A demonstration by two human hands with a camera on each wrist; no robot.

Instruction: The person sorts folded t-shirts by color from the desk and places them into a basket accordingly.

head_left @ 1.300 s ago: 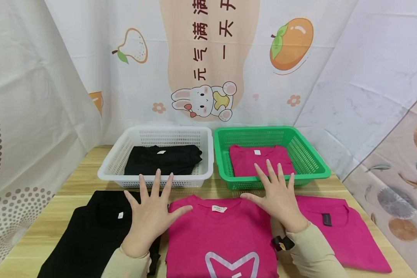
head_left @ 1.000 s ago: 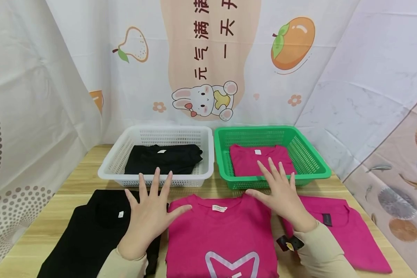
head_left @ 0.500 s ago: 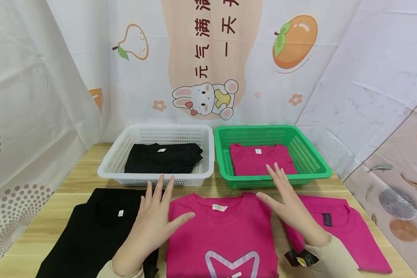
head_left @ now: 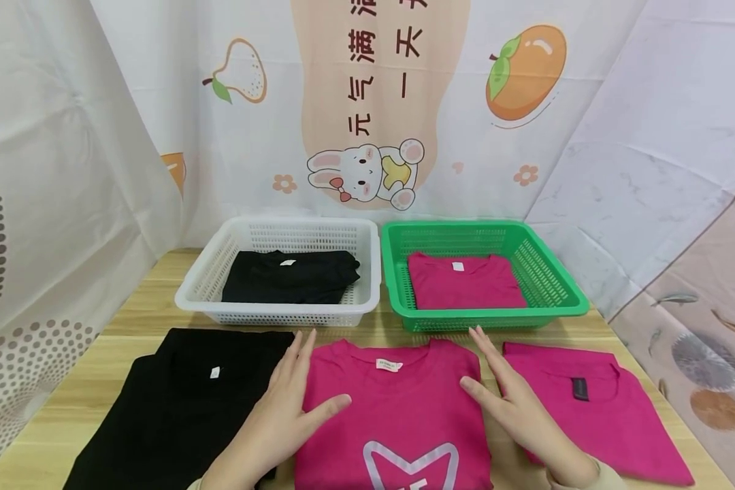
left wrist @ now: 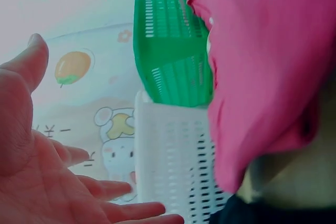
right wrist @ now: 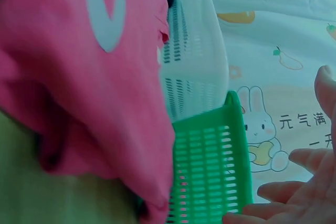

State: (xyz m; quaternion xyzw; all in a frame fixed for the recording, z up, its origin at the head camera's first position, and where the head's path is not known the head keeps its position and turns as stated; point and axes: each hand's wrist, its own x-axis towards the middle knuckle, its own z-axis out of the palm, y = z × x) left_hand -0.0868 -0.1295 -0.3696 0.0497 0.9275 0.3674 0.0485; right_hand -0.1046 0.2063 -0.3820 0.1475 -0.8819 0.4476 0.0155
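Note:
In the head view a pink T-shirt [head_left: 404, 401] with a pale printed outline lies face up at the middle of the table. My left hand [head_left: 288, 408] hovers by its left side, fingers extended and thumb apart. On the other side my right hand [head_left: 520, 408] is held with straight fingers and a spread thumb, near the shirt's right edge. Neither hand grips anything. Both wrist views show the same pink shirt beside a hand with loose, spread fingers: the left palm [left wrist: 58, 182] and the right palm [right wrist: 304, 192].
A folded black T-shirt [head_left: 177, 408] lies at the left, a folded pink T-shirt [head_left: 606, 415] at the right. Behind stand a white basket [head_left: 282, 314] holding black clothing [head_left: 290, 278] and a green basket [head_left: 496, 318] holding a pink shirt [head_left: 465, 282]. A printed curtain [head_left: 239, 156] hangs behind.
Both hands have come down and nearer to me, and turned so the palms face each other more. The right hand has also moved rightward. The shirts and baskets keep their places.

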